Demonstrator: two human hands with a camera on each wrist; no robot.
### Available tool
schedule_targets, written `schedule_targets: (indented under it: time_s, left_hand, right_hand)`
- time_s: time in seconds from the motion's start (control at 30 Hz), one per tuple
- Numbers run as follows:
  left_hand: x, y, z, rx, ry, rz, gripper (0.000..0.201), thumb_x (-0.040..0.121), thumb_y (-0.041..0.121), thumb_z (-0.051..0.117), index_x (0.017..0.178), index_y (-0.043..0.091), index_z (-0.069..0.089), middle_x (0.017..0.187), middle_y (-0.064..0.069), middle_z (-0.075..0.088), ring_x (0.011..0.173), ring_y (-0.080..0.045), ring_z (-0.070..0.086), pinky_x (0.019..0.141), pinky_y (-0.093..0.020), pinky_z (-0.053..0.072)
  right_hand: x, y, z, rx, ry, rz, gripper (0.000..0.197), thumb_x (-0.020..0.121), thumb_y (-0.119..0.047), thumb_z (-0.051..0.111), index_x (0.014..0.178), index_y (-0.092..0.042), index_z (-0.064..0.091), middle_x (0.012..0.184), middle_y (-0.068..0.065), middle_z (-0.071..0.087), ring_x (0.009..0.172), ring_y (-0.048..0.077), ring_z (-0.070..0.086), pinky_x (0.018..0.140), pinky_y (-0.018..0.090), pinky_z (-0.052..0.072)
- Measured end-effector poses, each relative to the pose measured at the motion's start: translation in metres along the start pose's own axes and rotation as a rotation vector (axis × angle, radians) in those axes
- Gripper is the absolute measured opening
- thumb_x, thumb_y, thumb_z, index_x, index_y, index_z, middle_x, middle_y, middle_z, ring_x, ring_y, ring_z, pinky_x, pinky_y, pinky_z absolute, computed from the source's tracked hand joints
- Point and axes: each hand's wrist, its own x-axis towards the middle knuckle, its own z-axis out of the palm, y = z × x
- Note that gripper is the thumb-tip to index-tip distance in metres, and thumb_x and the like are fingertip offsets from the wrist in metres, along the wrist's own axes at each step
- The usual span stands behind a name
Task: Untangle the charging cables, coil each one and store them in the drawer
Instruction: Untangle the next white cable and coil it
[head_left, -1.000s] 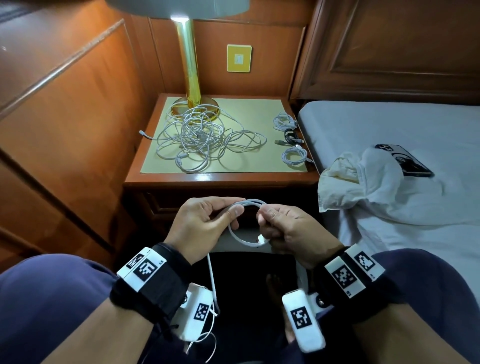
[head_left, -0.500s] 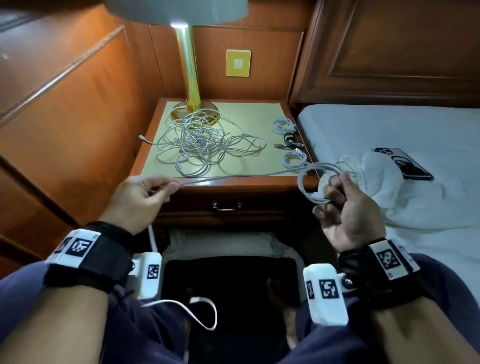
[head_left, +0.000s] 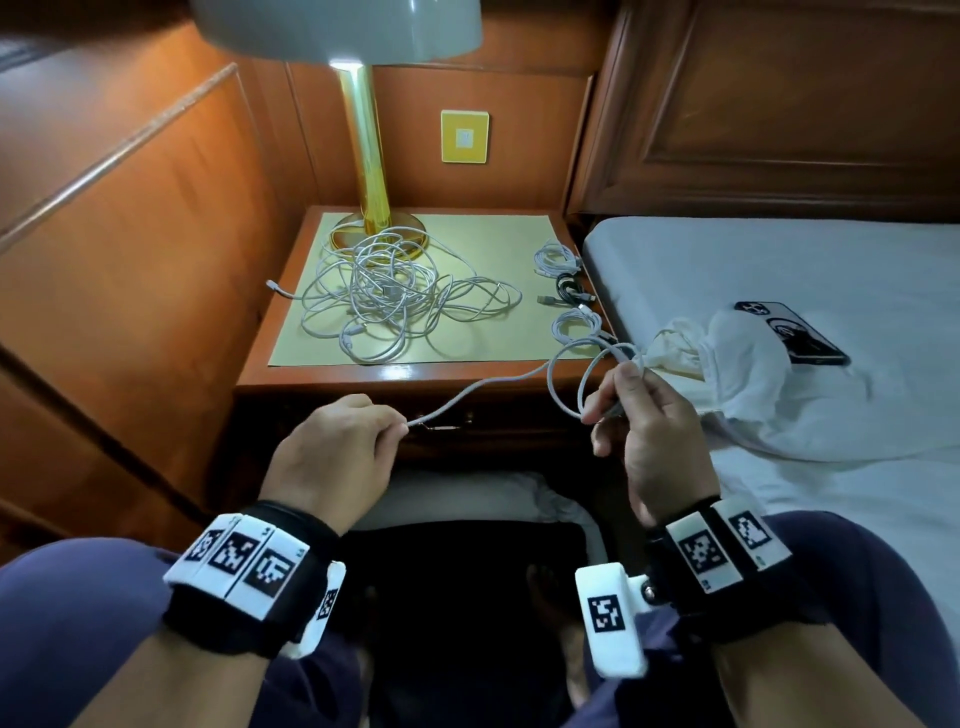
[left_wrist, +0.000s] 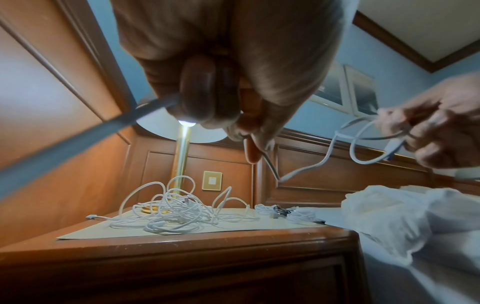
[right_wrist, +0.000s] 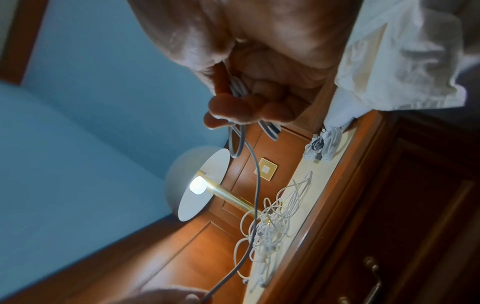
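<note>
One white cable (head_left: 483, 384) runs between my hands in front of the nightstand. My left hand (head_left: 400, 428) pinches its straight part, and the rest trails down past the wrist. My right hand (head_left: 610, 400) grips two loops (head_left: 566, 384) of the same cable by the bed's edge. The left wrist view shows the cable (left_wrist: 306, 170) sagging toward the right hand (left_wrist: 428, 127). A tangle of white cables (head_left: 384, 296) lies on the nightstand mat. Three coiled cables, white (head_left: 556, 257), black (head_left: 571, 288) and white (head_left: 574, 327), sit along its right edge. The drawer front (head_left: 519, 431) below is closed.
A brass lamp (head_left: 363, 156) stands at the back of the nightstand (head_left: 311, 374). To the right, the bed (head_left: 779, 260) carries a crumpled white cloth (head_left: 743, 374) and a phone (head_left: 795, 332). A wooden wall panel (head_left: 130, 260) is at the left. My knees frame a dark floor gap.
The hands first pulled apart from a small loop, stretching the cable taut. Now the left hand has come back toward the centre, the cable sags, and the right hand holds a second loop.
</note>
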Motion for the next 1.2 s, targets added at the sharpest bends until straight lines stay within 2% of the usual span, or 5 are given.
schedule_targets:
  time_s: [0.37,0.5,0.67,0.9,1.2]
  left_hand:
    - [0.003,-0.003,-0.003,-0.152,0.001,-0.153,0.023,0.096,0.010,0.059,0.117,0.018,0.060,0.079,0.003,0.068,0.076,-0.023,0.064,0.071,-0.031,0.047]
    - [-0.001,0.012,-0.002,-0.350,-0.013,-0.142,0.013,0.098,0.012,0.058,0.105,0.019,0.066,0.080,0.006,0.072,0.067,0.003,0.062,0.067,-0.011,0.043]
    - [-0.006,0.037,0.000,-0.849,-0.230,-0.179,0.053,0.086,0.069,0.053,0.113,0.026,0.069,0.085,0.014,0.072,0.072,-0.001,0.064,0.068,-0.018,0.048]
    - [-0.008,0.042,0.006,-0.961,-0.259,-0.159,0.015,0.092,0.019,0.071,0.107,0.020,0.073,0.084,0.002,0.075,0.076,-0.008,0.066,0.073,-0.019,0.050]
    - [-0.009,0.039,0.011,-0.770,-0.111,-0.308,0.048,0.079,0.055,0.068,0.121,0.046,0.048,0.119,0.003,0.060,0.071,0.002,0.062,0.071,-0.020,0.051]
  right_hand:
    - [-0.010,-0.005,0.008,0.208,-0.314,0.231,0.034,0.102,-0.031,0.045,0.071,-0.017,0.043,0.055,-0.002,0.022,0.048,0.014,0.009,0.061,0.046,0.003]
    - [-0.015,-0.004,0.012,0.237,-0.417,0.265,0.029,0.091,-0.036,0.048,0.070,-0.015,0.048,0.056,-0.001,0.021,0.043,0.008,0.016,0.052,0.033,0.010]
    - [-0.024,-0.005,0.019,0.217,-0.537,0.302,0.031,0.096,-0.034,0.051,0.072,-0.013,0.048,0.056,-0.003,0.023,0.042,0.004,0.021,0.040,0.015,0.029]
    - [-0.028,-0.012,0.024,0.211,-0.578,0.403,0.031,0.098,-0.031,0.042,0.071,-0.015,0.042,0.058,-0.002,0.019,0.037,0.002,0.021,0.041,0.017,0.021]
    - [-0.026,-0.007,0.024,0.144,-0.488,0.362,0.037,0.100,-0.033,0.043,0.065,-0.021,0.039,0.056,-0.005,0.021,0.043,0.006,0.017,0.043,0.021,0.021]
